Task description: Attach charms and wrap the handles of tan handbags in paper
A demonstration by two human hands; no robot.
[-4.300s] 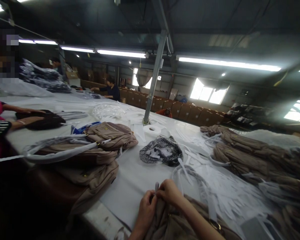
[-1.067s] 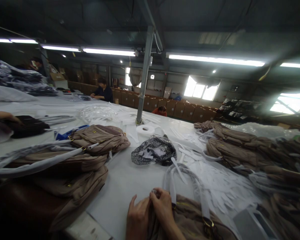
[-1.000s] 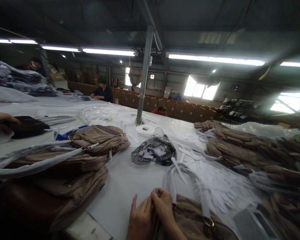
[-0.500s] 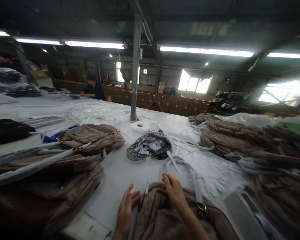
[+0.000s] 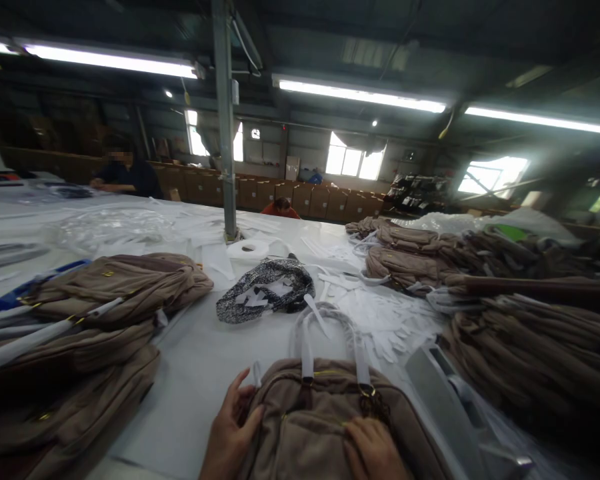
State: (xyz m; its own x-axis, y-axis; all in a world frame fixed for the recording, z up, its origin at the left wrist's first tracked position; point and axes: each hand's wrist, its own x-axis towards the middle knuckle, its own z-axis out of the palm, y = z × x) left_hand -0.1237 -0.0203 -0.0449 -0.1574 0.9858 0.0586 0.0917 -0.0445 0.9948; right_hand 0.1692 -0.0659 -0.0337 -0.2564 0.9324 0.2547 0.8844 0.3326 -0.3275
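A brown fabric handbag (image 5: 313, 443) stands before me at the bottom, its two handles (image 5: 307, 350) wrapped in white and raised over the top. My left hand (image 5: 235, 427) is closed at the bag's left edge, thumb on the front and fingers around the side. Lower on the front, my right hand (image 5: 373, 447) has its bent fingers pressed together on the fabric by a yellow zip line; what lies under the fingertips is hidden. A thin white strip (image 5: 257, 375) sticks up beside the left hand. Gold-coloured hardware (image 5: 367, 392) hangs at the right handle's base.
Brown bags are piled at left (image 5: 125, 283) and right (image 5: 535, 353). Beyond my bag lie a speckled black-and-white cloth bag (image 5: 240, 307), a white roll (image 5: 235, 250) and many white strips (image 5: 380, 317). A grey box-like object (image 5: 445, 400) sits close right. Two people work farther back.
My right hand has moved from the bag's top left corner down to its front. My left hand has come onto the bag's edge. Both handles now stand in sight, and my view has turned right.
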